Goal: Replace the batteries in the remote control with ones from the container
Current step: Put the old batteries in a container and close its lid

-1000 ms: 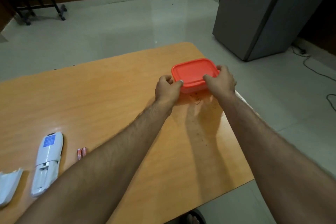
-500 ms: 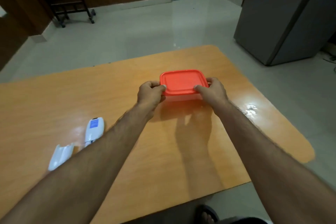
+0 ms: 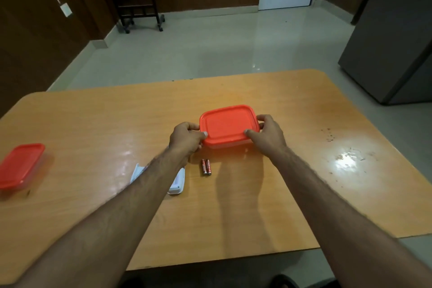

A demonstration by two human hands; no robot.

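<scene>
Seen from above, two bare forearms reach forward over a wooden table (image 3: 93, 124). Both hands grip a container (image 3: 229, 126) with an orange-red lid, one at each short end. The left hand (image 3: 187, 141) curls round the left end, thumb pressed on the lid's near left corner and fingers wrapped behind the rim. The right hand (image 3: 268, 135) mirrors it at the right end, thumb on the near right corner. The container sits near the table's centre, its long axis running left to right, lid closed and flat.

Just in front of the left hand lie two small batteries (image 3: 206, 167), side by side and touching, pointing away from the viewer. They are dark red with printing too small to read.

The white remote (image 3: 178, 182) lies mostly hidden under the left forearm, its long axis running near to far. A white cover (image 3: 137, 172) shows just left of the forearm.

A second container (image 3: 19, 166) with an orange-red lid rests at the table's far left edge, well apart.
</scene>
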